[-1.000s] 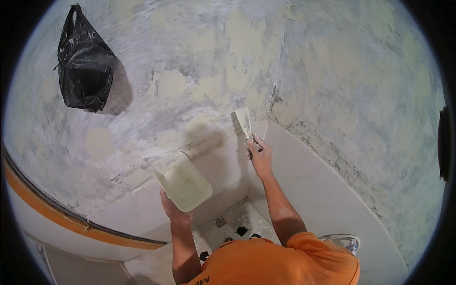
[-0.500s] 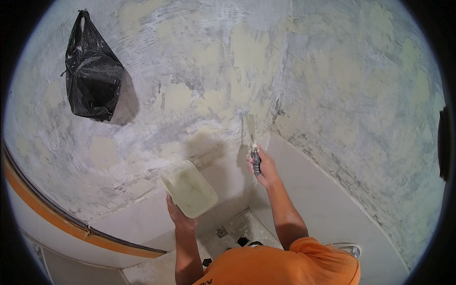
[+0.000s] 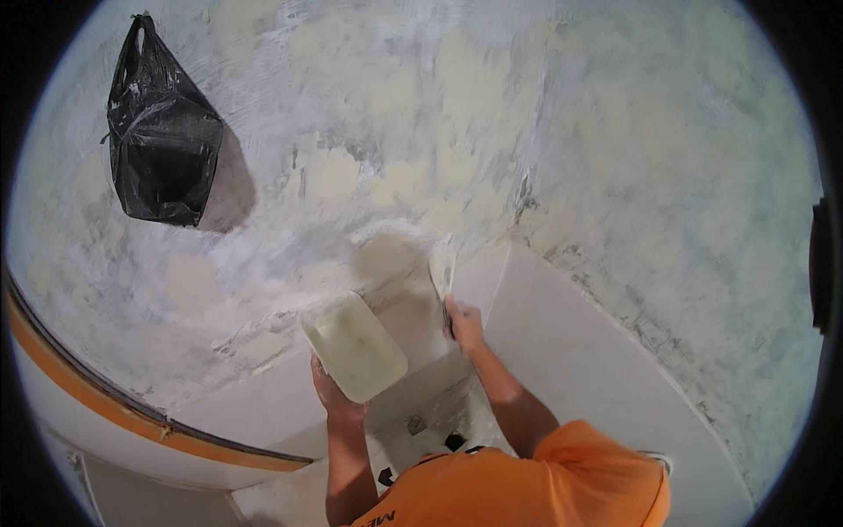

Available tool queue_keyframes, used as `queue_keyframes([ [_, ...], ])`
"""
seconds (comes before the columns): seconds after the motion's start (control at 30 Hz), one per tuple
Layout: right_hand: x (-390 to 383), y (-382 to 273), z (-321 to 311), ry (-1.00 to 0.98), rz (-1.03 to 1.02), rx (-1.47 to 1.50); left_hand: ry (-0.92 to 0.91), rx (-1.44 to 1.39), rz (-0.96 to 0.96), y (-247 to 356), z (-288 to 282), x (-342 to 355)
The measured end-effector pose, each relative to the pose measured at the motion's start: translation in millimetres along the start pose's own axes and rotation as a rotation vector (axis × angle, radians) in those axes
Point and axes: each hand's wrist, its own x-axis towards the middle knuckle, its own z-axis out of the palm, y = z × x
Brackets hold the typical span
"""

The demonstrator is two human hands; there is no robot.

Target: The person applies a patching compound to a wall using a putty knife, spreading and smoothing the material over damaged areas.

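My left hand [image 3: 337,392] grips a pale, shallow rectangular plastic tub [image 3: 358,349] by its lower left side, tilted in front of the wall. In my right hand [image 3: 465,323] is a putty knife [image 3: 445,270], closed around its dark handle, with the blade pointing up. The blade is close to the plastered wall [image 3: 378,189], by the seam above the white tiles and left of the corner. Whether it touches the wall I cannot tell. Whitish residue shows on the tub.
A black plastic bag [image 3: 167,140] hangs on the wall at upper left. White tiles [image 3: 597,369] cover the lower wall on the right. An orange-edged curved frame [image 3: 97,391] runs along the lower left. Dark openings and a drain [image 3: 416,425] show in the floor.
My right hand has moved down and left with the putty knife, away from the corner. The tub in my left hand stays nearly in place; the view has shifted slightly.
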Motion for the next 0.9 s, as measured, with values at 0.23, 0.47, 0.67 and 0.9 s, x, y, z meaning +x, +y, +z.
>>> queue_keyframes([
  [0.23,-11.2,-20.2,-50.4,0.197,-0.06,-0.31,-0.031,-0.22,-0.249,-22.6,11.2,1.8],
  [0.47,5.0,-144.1,1.4,0.062,-0.14,-0.024,0.034,-0.172,-0.211,-11.8,4.6,-19.5],
  [0.67,43.1,-42.8,-8.3,0.088,-0.178,-0.119,0.117,-0.194,-0.088,-0.4,-2.0,-28.7],
  [0.9,-22.9,11.4,-29.0,0.267,0.079,-0.261,0.134,-0.225,-0.146,6.7,-11.8,-17.6],
])
